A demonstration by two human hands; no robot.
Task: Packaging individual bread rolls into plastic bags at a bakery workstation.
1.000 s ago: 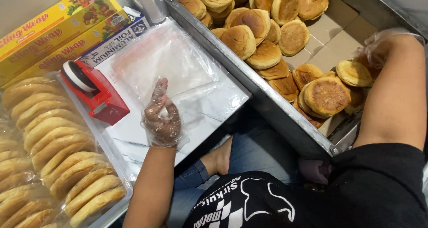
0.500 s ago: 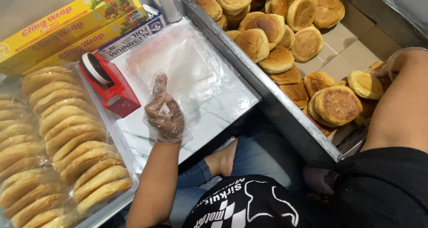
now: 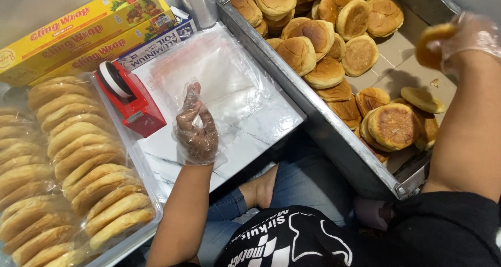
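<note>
Buns [image 3: 313,37] in metal tray [image 3: 334,131]; one bun [image 3: 433,37] in right hand's [image 3: 469,37] grip.

Left grip [image 3: 197,127] pinched, right grip [image 3: 466,37] raised, closed

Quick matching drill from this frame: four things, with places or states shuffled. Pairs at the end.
1. left hand
2. right hand
3. tape dispenser
4. wrapped buns

A. red, beside the clear bags
B. raised over the metal tray, holding a bun
C. rowed at far left
D. resting on the clear bags

Pairs: 1-D, 2-B, 3-A, 4-C
</note>
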